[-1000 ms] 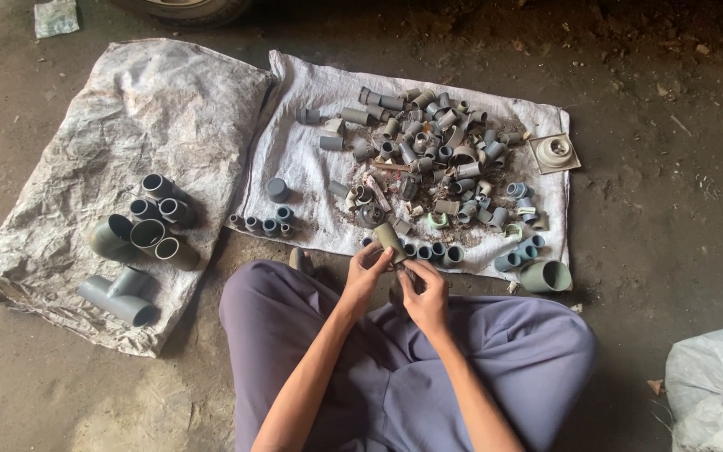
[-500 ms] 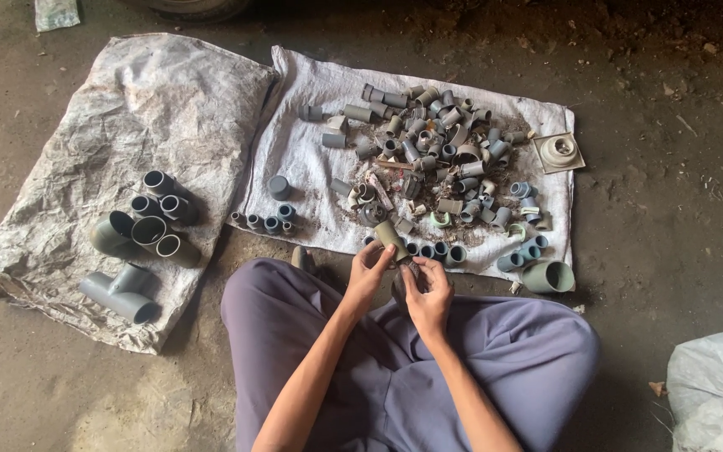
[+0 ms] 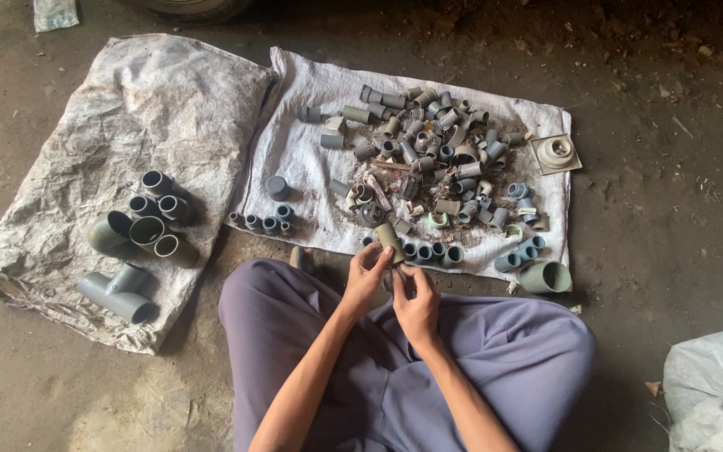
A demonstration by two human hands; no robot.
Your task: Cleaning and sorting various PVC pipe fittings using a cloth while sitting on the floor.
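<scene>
My left hand holds a short olive-grey pipe fitting by its lower end, just above my lap. My right hand sits right beside it with curled fingers, touching the left hand's fingers; whether it grips anything I cannot tell. Both hands hover at the near edge of a white woven sack spread on the ground. A heap of several small grey pipe fittings lies on that sack, with a row of round couplings just beyond my hands.
A second crumpled sack lies to the left with larger grey elbows and a tee fitting. A square floor drain cover and a wide grey reducer sit at the right. A white bag stands at lower right.
The fitting has tilted a little in my left hand and my right hand has shifted slightly closer to it. The piles have not changed.
</scene>
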